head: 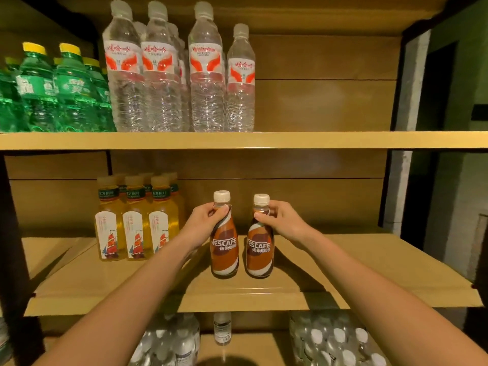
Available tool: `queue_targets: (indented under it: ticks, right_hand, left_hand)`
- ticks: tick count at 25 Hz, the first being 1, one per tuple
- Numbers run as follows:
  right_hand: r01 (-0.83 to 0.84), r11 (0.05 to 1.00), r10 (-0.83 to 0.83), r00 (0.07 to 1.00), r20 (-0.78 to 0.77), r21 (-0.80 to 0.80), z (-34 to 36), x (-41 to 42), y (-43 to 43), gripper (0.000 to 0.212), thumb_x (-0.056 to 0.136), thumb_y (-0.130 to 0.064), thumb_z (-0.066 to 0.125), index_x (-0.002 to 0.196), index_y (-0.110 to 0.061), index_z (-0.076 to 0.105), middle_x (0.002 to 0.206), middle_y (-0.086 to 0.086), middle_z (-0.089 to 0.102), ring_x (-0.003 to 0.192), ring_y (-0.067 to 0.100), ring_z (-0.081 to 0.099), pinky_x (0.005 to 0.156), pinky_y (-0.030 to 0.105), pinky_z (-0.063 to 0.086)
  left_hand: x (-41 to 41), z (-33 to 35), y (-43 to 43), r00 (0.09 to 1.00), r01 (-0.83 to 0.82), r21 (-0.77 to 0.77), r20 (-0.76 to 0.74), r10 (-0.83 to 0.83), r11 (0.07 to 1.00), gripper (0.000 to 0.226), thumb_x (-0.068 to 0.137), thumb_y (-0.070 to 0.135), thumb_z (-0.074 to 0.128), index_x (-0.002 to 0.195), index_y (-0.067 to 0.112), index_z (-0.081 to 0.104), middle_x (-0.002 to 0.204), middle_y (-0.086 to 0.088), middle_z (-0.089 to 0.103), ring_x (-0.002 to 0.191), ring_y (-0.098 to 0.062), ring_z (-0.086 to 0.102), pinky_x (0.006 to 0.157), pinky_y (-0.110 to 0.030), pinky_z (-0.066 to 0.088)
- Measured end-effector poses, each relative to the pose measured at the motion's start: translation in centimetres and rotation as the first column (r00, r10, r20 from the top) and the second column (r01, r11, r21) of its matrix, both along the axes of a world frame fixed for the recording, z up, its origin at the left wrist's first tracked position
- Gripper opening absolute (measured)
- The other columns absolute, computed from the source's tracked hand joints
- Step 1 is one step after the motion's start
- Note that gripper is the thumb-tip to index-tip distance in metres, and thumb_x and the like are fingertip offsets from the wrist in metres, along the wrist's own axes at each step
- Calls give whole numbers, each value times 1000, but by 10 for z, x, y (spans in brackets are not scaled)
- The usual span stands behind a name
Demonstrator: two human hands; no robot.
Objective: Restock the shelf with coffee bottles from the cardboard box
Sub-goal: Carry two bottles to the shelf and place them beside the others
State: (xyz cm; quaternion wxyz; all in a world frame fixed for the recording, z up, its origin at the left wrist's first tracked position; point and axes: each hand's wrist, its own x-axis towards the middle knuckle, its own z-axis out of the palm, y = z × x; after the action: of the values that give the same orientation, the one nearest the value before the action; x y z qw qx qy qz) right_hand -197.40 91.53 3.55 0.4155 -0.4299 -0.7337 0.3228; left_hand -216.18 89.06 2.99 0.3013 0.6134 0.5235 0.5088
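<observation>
Two brown Nescafe coffee bottles with white caps stand upright side by side on the middle shelf (343, 262). My left hand (204, 223) grips the neck of the left coffee bottle (224, 249). My right hand (280, 220) grips the neck of the right coffee bottle (259, 250). Both bottle bases rest on the shelf board near its front. The cardboard box is out of view.
Yellow tea bottles (136, 223) stand in rows left of the coffee. On the upper shelf are clear water bottles (163, 75) and green bottles (52, 88). Wrapped packs of small bottles (332, 339) and a single small bottle (222, 327) sit on the lower shelf.
</observation>
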Motion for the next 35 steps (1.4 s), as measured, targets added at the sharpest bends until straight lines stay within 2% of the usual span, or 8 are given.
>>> queue_targets:
  ticks: [9, 15, 17, 19, 23, 27, 31, 35]
  right_hand:
    - [74, 996, -77, 994, -72, -49, -15, -8, 34, 36, 90, -19, 57, 124, -9, 50, 118, 9, 62, 108, 21, 60, 90, 33, 50]
    - [113, 992, -118, 985, -126, -52, -37, -10, 38, 57, 86, -28, 62, 135, -10, 39, 131, 5, 56, 117, 20, 56, 82, 21, 48]
    - [127, 991, -129, 991, -43, -46, -60, -5, 33, 59, 81, -35, 67, 132, -15, 44, 128, 2, 57, 109, 12, 57, 83, 20, 47]
    - [181, 983, -175, 973, 149, -28, -86, -4, 27, 58, 77, -44, 69, 126, -19, 49, 120, -3, 62, 103, 8, 58, 87, 24, 49]
    - [327, 942, -335, 902, 273, 76, -113, -18, 32, 56, 77, -50, 67, 121, -21, 48, 114, -3, 64, 100, 13, 61, 87, 30, 52]
    - [352, 926, -377, 850, 369, 135, -113, -31, 54, 59, 80, -55, 61, 124, -18, 45, 115, 0, 63, 101, 17, 61, 87, 32, 51]
    - [434, 878, -477, 758, 444, 201, -114, -46, 85, 59, 79, -58, 59, 119, -15, 48, 112, 3, 64, 101, 20, 61, 90, 36, 49]
    - [455, 876, -475, 754, 454, 161, -114, -55, 103, 58, 81, -57, 58, 116, -12, 48, 114, 6, 63, 105, 23, 59, 94, 39, 46]
  left_hand:
    - [1, -22, 49, 998, 70, -4, 2, -70, 998, 32, 95, 32, 46, 120, 13, 51, 96, 3, 60, 88, -10, 58, 73, -23, 48]
    - [0, -39, 57, 986, 158, -3, 58, -157, 987, 25, 91, 36, 53, 113, 31, 43, 99, 14, 56, 101, -10, 57, 71, -18, 45]
    - [-9, -64, 55, 976, 199, -40, -76, -202, 979, 42, 82, 41, 64, 115, 34, 40, 104, 18, 53, 97, -1, 54, 76, -18, 45]
    - [-17, -94, 57, 942, 69, -37, -328, -77, 997, 63, 66, 63, 67, 117, 34, 45, 113, 13, 57, 105, -6, 54, 90, -31, 48]
    - [-15, -118, 62, 703, -172, 23, -697, 139, 985, 74, 76, 72, 47, 135, 27, 41, 142, -3, 44, 135, -23, 35, 115, -44, 24]
    - [-16, -114, 77, 610, -259, -33, -781, 137, 965, 75, 84, 69, 35, 142, 21, 33, 153, -8, 28, 143, -26, 21, 116, -44, 13]
    - [-22, -114, 95, 658, -278, -40, -736, 159, 960, 70, 82, 69, 40, 132, 21, 45, 138, -5, 48, 130, -25, 41, 110, -46, 30]
    - [-22, -109, 103, 627, -337, 5, -745, 228, 942, 68, 80, 71, 41, 127, 22, 53, 135, -3, 53, 129, -25, 43, 109, -44, 32]
